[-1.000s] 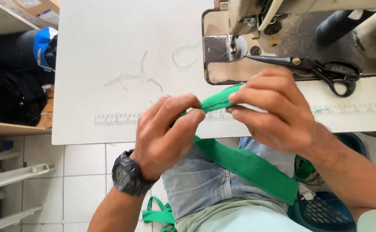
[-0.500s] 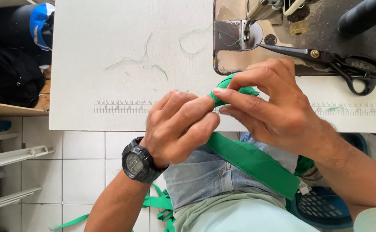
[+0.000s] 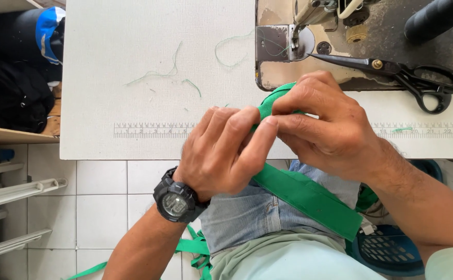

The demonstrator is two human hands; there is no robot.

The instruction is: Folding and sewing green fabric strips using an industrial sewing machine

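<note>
Left hand [image 3: 226, 155]: grip clenched on the green fabric strap [image 3: 309, 197], fingers curled over its upper end; black digital watch [image 3: 177, 199] on the wrist. Right hand [image 3: 325, 124]: grip pinched on the same strap end, fingertips [image 3: 273, 122] touching those of the left hand. Strap end [image 3: 270, 101] raised above the front edge of the white tabletop [image 3: 133, 41], just in front of the sewing machine bed [image 3: 283, 72]. Remainder of strap running diagonally down across the lap, over blue jeans [image 3: 242, 212], toward a blue basket [image 3: 392, 249] on the floor. More green strapping [image 3: 192, 249] hanging below the left forearm. Black scissors [image 3: 407, 78] lying flat on the machine bed, blades pointing left toward the needle plate [image 3: 275, 44]. Loose green threads [image 3: 159, 75] scattered on the tabletop. Printed ruler strip [image 3: 148, 129] along the tabletop front edge. Dark bag [image 3: 9, 88] on a shelf at far left.
</note>
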